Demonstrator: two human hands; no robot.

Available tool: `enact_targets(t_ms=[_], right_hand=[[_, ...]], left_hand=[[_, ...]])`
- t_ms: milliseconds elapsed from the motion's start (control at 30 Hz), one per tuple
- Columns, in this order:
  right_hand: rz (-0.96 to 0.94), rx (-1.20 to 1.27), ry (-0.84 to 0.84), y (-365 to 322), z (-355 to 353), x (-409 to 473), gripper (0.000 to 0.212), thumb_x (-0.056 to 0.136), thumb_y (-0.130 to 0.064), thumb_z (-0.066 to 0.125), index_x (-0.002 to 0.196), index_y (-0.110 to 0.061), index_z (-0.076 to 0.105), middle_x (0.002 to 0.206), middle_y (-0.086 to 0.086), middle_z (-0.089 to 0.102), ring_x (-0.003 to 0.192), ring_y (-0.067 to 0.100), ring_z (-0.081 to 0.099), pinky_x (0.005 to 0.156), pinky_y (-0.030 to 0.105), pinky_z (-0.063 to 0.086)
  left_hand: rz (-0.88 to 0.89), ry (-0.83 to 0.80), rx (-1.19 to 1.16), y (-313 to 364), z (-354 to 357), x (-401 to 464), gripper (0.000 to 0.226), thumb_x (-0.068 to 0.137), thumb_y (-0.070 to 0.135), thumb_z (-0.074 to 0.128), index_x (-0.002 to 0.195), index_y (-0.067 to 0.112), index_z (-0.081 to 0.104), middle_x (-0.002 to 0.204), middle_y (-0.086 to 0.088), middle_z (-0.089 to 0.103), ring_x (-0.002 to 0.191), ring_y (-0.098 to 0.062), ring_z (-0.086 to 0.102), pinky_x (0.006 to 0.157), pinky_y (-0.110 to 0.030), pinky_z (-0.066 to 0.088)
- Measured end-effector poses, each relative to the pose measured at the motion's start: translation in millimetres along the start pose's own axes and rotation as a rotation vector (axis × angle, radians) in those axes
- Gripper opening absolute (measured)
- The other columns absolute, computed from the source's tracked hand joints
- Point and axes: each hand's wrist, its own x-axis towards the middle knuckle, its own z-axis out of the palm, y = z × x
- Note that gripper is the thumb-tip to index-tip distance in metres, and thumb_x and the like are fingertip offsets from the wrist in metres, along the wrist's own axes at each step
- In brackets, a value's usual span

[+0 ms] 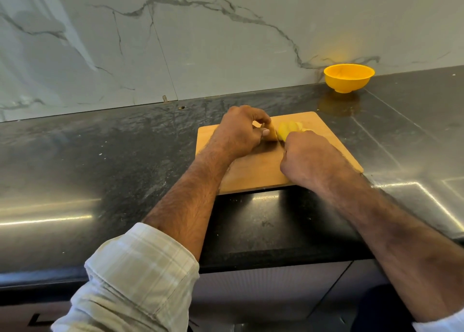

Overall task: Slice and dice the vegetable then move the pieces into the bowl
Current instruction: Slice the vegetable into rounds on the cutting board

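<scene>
Lying across the far half of the wooden cutting board (261, 171), the vegetable (272, 133) runs left to right, its long axis roughly parallel to the board's far edge, with pale yellow slices (291, 127) fanned off at its right end. The left hand (241, 134) curls its fingers and thumb around the uncut brown-skinned part, pinning it to the board. The right hand (311, 158) is closed into a fist just right of the cut face; only a thin dark sliver shows in front of its knuckles, too small to tell what it holds. The board sits slightly askew on the dark stone surface (100, 156), its near edge short of the surface's front lip. The yellow bowl (348, 77) stands well apart at the back right, just beside the marble wall (175, 43), with bare surface between it and the board.
</scene>
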Motion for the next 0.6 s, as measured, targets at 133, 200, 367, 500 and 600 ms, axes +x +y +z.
enact_targets(t_ms=[133, 200, 367, 500, 600], right_hand=[[0.041, 0.054, 0.051, 7, 3, 7, 0.027, 0.103, -0.027, 0.057, 0.128, -0.015, 0.058, 0.1, 0.003, 0.048, 0.091, 0.022, 0.052, 0.074, 0.035, 0.046], [0.028, 0.07, 0.078, 8, 7, 8, 0.027, 0.104, -0.028, 0.056, 0.128, -0.015, 0.058, 0.099, 0.002, 0.048, 0.09, 0.021, 0.052, 0.072, 0.034, 0.045], [0.012, 0.075, 0.138, 8, 9, 11, 0.03, 0.105, -0.034, 0.053, 0.127, -0.016, 0.059, 0.099, 0.001, 0.048, 0.091, 0.022, 0.051, 0.072, 0.036, 0.044], [-0.026, 0.069, 0.212, 3, 6, 15, 0.03, 0.105, -0.035, 0.051, 0.125, -0.017, 0.062, 0.099, 0.002, 0.053, 0.09, 0.022, 0.054, 0.069, 0.035, 0.045], [-0.047, 0.071, 0.267, 1, 5, 17, 0.03, 0.106, -0.036, 0.049, 0.124, -0.016, 0.062, 0.097, 0.001, 0.055, 0.089, 0.02, 0.055, 0.068, 0.035, 0.044]], left_hand=[[-0.002, -0.085, -0.023, 0, 0, 0, 0.034, 0.089, 0.028, 0.085, 0.12, 0.03, 0.07, 0.124, 0.004, 0.071, 0.106, -0.01, 0.07, 0.097, -0.044, 0.061], [0.001, -0.102, -0.012, 0, 2, -1, 0.039, 0.087, 0.026, 0.087, 0.118, 0.031, 0.064, 0.126, 0.004, 0.068, 0.11, -0.012, 0.068, 0.097, -0.044, 0.061], [0.007, -0.07, 0.05, -2, -1, 0, 0.036, 0.088, 0.03, 0.086, 0.114, 0.032, 0.06, 0.121, 0.005, 0.066, 0.101, -0.011, 0.067, 0.094, -0.043, 0.06], [-0.007, -0.053, 0.035, -8, -9, 0, 0.032, 0.086, 0.031, 0.087, 0.111, 0.033, 0.068, 0.116, 0.008, 0.07, 0.095, -0.006, 0.068, 0.092, -0.041, 0.061], [-0.017, -0.041, -0.013, -6, -9, 1, 0.032, 0.088, 0.025, 0.086, 0.117, 0.03, 0.075, 0.118, 0.008, 0.071, 0.099, -0.006, 0.068, 0.094, -0.039, 0.06]])
